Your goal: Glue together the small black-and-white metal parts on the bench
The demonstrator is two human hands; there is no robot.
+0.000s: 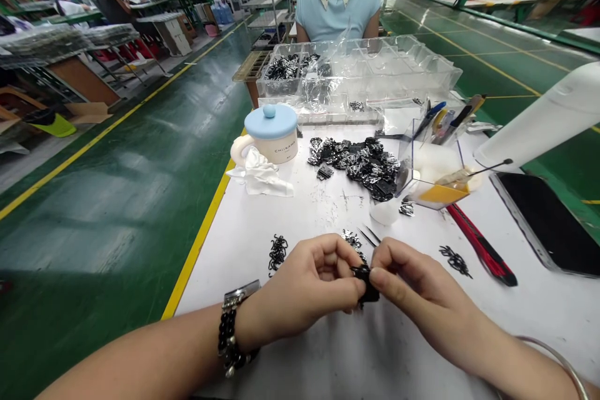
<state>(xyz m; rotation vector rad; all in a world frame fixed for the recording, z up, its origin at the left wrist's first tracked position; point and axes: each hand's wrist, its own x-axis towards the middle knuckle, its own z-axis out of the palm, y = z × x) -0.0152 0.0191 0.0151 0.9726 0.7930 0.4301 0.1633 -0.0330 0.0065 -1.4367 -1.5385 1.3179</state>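
Between both hands, just above the white tabletop, is a small flat black part (369, 287). My left hand (314, 281) pinches its left side with thumb and fingertips. The thumb and index finger of my right hand (412, 275) close on its upper right edge. Past the fingers lie a pair of thin dark tweezer-like tips (369, 236) and a small heap of shiny metal pieces (351, 239), partly covered by my hands. To the left is a little pile of black hook-shaped pieces (278, 252); a similar pile (455, 260) lies to the right.
A large heap of black parts (360, 162) lies mid-table. Around it stand a blue-lidded mug (272, 134), crumpled tissue (262, 175), a clear pen holder (434, 169), a red utility knife (482, 244) and a phone (548, 219). Clear divided trays (375, 69) separate me from a seated person (340, 6).
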